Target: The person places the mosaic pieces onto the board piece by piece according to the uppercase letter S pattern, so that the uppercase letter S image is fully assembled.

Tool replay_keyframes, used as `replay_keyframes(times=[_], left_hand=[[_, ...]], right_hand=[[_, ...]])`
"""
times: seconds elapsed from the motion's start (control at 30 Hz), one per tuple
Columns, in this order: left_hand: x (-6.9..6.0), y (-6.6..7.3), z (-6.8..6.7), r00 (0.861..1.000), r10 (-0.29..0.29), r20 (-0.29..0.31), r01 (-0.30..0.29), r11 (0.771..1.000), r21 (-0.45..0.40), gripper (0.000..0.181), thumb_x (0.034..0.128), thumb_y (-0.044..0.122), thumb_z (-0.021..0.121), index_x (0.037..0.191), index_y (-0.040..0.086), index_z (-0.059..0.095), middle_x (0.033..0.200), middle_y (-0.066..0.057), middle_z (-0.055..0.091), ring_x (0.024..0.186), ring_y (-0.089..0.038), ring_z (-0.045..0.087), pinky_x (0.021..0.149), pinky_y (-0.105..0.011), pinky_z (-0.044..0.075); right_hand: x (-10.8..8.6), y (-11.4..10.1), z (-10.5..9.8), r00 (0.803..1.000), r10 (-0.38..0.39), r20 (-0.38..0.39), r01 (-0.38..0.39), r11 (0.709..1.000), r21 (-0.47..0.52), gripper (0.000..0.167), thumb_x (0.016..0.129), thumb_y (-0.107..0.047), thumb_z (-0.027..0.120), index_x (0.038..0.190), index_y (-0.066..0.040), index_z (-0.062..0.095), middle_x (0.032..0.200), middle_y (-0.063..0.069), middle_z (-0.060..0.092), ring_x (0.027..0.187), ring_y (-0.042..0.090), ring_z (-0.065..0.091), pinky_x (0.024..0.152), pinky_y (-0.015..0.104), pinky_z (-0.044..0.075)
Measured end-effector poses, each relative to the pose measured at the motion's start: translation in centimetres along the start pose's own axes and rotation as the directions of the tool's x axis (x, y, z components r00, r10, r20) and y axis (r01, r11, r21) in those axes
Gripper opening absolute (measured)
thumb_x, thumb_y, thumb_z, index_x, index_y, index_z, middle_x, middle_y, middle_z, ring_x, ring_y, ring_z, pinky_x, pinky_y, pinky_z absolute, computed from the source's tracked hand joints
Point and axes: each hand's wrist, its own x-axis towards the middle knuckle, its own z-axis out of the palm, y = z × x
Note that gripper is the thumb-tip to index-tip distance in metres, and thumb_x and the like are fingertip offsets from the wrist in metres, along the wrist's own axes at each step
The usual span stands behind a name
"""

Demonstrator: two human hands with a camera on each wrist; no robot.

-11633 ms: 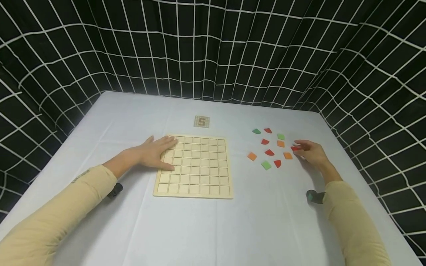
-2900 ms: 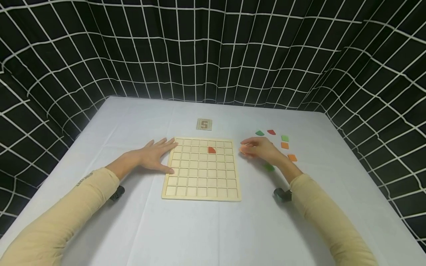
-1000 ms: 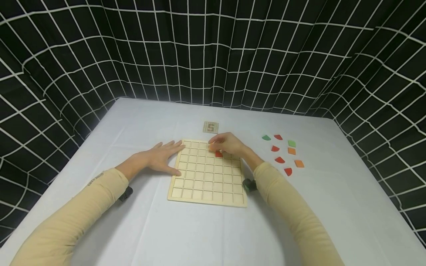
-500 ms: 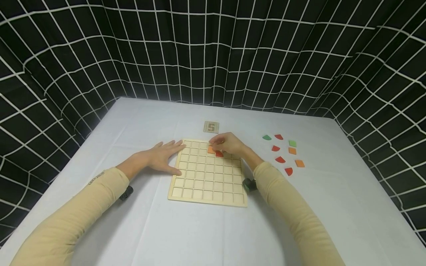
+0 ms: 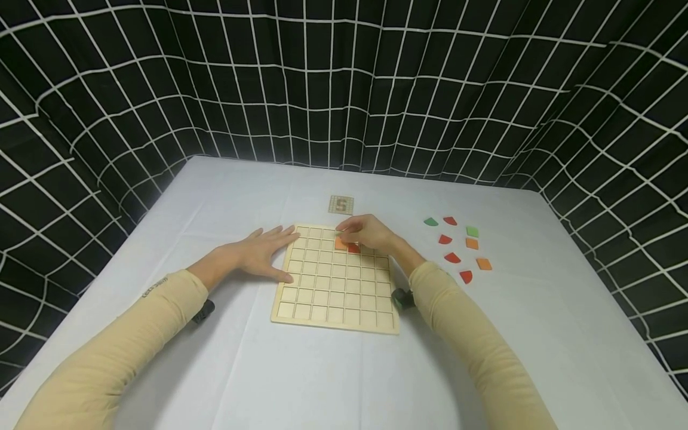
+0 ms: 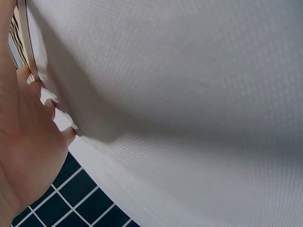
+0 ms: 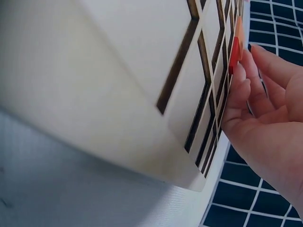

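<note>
In the head view my left hand lies flat and spread at the left edge of a wooden grid board, fingertips and thumb touching its rim. My right hand is over the board's upper part, its curled fingers pinching an orange square tile at a cell. Directly right of that tile, a red quarter-round tile sits on the board, partly under the hand. The right wrist view shows the orange tile at my fingertips, behind the red one.
Loose tiles lie right of the board: several red quarter-rounds, a green quarter-round, a green square and two orange squares. Behind the board lies a small square card with an S-like pattern. A grid-lined black curtain surrounds the table.
A red tile and then an orange tile have come from the right onto the board with my right hand. One green square has left the loose tiles. My left hand stays put.
</note>
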Motion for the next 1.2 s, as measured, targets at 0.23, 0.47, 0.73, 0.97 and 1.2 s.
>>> replay_keyframes(times=[0.23, 0.47, 0.73, 0.97, 1.2], left_hand=[[0.1, -0.1, 0.1, 1.000, 0.004, 0.002, -0.004, 1.000, -0.003, 0.108, 0.0763, 0.071, 0.060, 0.154, 0.011, 0.015, 0.159, -0.011, 0.005, 0.143, -0.036, 0.006, 0.109, -0.062, 0.002], [0.0, 0.1, -0.1, 1.000, -0.007, -0.002, 0.007, 1.000, 0.003, 0.107, 0.0758, 0.071, 0.061, 0.154, 0.013, 0.016, 0.159, -0.010, 0.005, 0.143, -0.035, 0.006, 0.110, -0.061, 0.001], [-0.1, 0.2, -0.2, 1.000, -0.004, 0.000, 0.004, 1.000, 0.003, 0.106, 0.0762, 0.070, 0.061, 0.154, 0.013, 0.017, 0.159, -0.011, 0.006, 0.143, -0.035, 0.006, 0.110, -0.060, 0.001], [0.0, 0.1, -0.2, 1.000, 0.004, 0.004, -0.004, 1.000, 0.003, 0.107, 0.0764, 0.070, 0.061, 0.153, 0.011, 0.016, 0.158, -0.012, 0.005, 0.142, -0.037, 0.006, 0.109, -0.062, 0.002], [0.0, 0.1, -0.2, 1.000, 0.013, -0.001, -0.013, 1.000, 0.006, 0.107, 0.0764, 0.070, 0.061, 0.153, 0.010, 0.017, 0.158, -0.012, 0.005, 0.142, -0.038, 0.006, 0.109, -0.062, 0.003]], right_hand=[[-0.1, -0.1, 0.0, 1.000, 0.001, 0.009, -0.001, 1.000, -0.009, 0.027, 0.089, -0.012, 0.068, 0.116, -0.006, 0.066, 0.100, 0.007, 0.067, 0.089, 0.019, 0.057, 0.076, 0.030, 0.045], [0.0, 0.0, 0.0, 1.000, -0.003, 0.010, 0.003, 1.000, -0.004, 0.028, 0.089, -0.013, 0.069, 0.116, -0.005, 0.066, 0.101, 0.009, 0.067, 0.086, 0.020, 0.056, 0.074, 0.030, 0.046], [-0.4, 0.0, -0.2, 0.998, -0.055, 0.011, 0.055, 0.998, 0.010, 0.026, 0.088, -0.017, 0.070, 0.111, -0.007, 0.068, 0.104, 0.007, 0.066, 0.091, 0.020, 0.056, 0.079, 0.033, 0.048], [-0.2, 0.4, -0.5, 0.999, 0.023, 0.029, -0.028, 0.984, 0.174, 0.034, 0.094, -0.016, 0.060, 0.125, -0.002, 0.059, 0.112, 0.013, 0.065, 0.100, 0.025, 0.059, 0.086, 0.036, 0.048], [-0.4, 0.8, -1.3, 0.998, 0.055, 0.034, -0.064, 0.928, 0.366, 0.036, 0.101, -0.011, 0.046, 0.134, 0.004, 0.049, 0.118, 0.025, 0.060, 0.106, 0.032, 0.060, 0.091, 0.035, 0.050]])
